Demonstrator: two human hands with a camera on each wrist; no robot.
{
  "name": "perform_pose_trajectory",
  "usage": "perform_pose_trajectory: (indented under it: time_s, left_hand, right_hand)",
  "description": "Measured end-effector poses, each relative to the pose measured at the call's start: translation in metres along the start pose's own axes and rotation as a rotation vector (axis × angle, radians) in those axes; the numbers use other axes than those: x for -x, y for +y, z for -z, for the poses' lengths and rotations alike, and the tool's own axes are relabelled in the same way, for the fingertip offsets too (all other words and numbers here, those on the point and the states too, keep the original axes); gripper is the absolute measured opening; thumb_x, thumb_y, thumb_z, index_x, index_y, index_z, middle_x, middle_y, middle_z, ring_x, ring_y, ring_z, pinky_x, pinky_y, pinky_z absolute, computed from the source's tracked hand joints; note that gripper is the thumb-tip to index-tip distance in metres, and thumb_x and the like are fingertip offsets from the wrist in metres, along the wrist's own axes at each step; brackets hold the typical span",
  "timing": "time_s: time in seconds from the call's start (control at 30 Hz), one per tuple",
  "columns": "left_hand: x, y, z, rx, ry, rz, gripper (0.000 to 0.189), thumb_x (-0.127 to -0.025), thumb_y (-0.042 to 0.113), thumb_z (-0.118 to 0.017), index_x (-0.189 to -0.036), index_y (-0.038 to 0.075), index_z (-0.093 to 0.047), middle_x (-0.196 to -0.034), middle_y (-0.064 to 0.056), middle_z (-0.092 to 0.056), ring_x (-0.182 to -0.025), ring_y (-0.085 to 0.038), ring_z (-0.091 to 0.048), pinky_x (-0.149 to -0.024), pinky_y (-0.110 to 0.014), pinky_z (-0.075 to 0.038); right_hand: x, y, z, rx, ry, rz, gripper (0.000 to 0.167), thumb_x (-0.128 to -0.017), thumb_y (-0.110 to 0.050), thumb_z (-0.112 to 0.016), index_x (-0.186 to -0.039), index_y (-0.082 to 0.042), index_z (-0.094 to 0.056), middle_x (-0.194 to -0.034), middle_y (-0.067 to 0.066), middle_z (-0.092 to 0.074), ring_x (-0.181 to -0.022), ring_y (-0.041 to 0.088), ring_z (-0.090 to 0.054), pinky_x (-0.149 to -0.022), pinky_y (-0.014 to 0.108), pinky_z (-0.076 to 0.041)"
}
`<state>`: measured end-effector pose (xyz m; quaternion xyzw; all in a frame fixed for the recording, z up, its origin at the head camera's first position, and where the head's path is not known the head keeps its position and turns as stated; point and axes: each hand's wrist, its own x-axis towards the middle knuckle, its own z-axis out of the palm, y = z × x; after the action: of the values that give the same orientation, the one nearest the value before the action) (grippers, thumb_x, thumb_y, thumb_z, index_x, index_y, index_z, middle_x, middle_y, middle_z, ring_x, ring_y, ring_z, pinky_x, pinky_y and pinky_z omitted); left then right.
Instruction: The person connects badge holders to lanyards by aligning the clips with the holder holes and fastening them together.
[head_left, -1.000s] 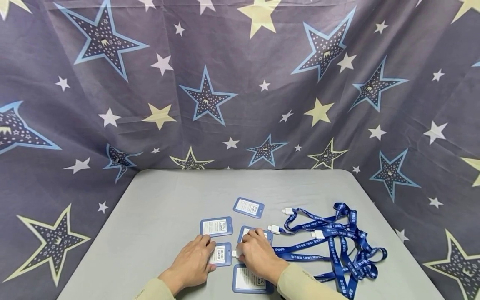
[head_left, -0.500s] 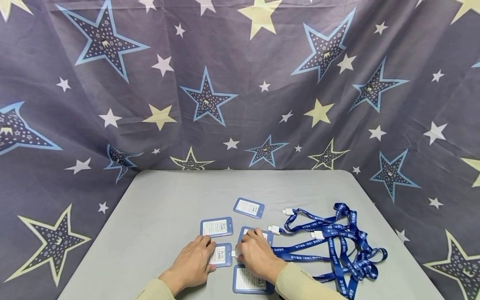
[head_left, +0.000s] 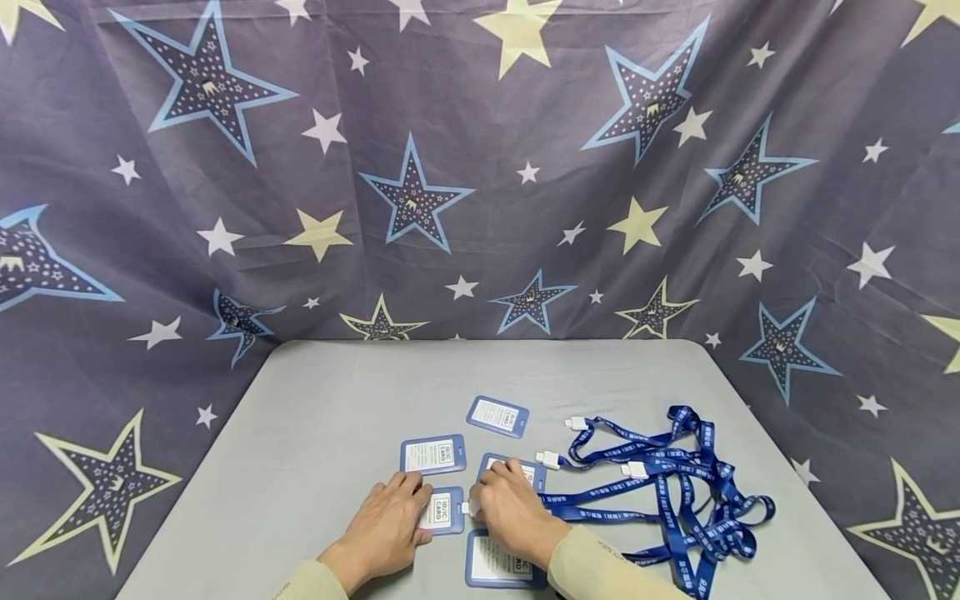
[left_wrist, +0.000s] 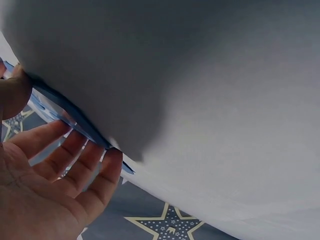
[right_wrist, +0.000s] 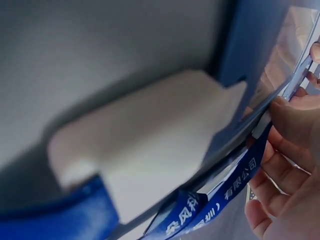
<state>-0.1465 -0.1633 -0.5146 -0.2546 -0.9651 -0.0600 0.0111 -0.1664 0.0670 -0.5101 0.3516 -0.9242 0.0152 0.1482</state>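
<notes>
Our right hand (head_left: 514, 510) pinches a white clip (head_left: 470, 507) on a blue lanyard (head_left: 611, 514) — its tip is at the slotted edge of a card holder (head_left: 444, 510), though we cannot tell whether it is hooked. Our left hand (head_left: 382, 525) grips that holder between thumb and fingers — four more holders (head_left: 432, 455) lie nearby.

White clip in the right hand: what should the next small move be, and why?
Probably ease the white clip toward the card holder's slotted end: the right hand pinches the clip with its tip at that end, while the left hand grips the holder. Whether it is hooked in, I cannot tell.
</notes>
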Motion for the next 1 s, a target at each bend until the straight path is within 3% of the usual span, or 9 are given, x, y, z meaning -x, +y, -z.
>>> perform_pose_trajectory:
  time_s: [1.0]
  left_hand:
    - [0.001,0.0023,0.0009,-0.021,0.011,-0.028,0.06,-0.087,0.037,-0.08,-0.132,0.0,-0.064,-0.119,-0.008,-0.058,-0.104,-0.023,-0.051,-0.094,-0.046,-0.052]
  right_hand:
    - [-0.0009,-0.0019,-0.0039,0.035,0.032,0.028,0.014,-0.081,-0.03,-0.083,-0.082,-0.019,-0.074,-0.083,-0.007,-0.067,-0.083,0.013,-0.057,-0.08,0.03,-0.04]
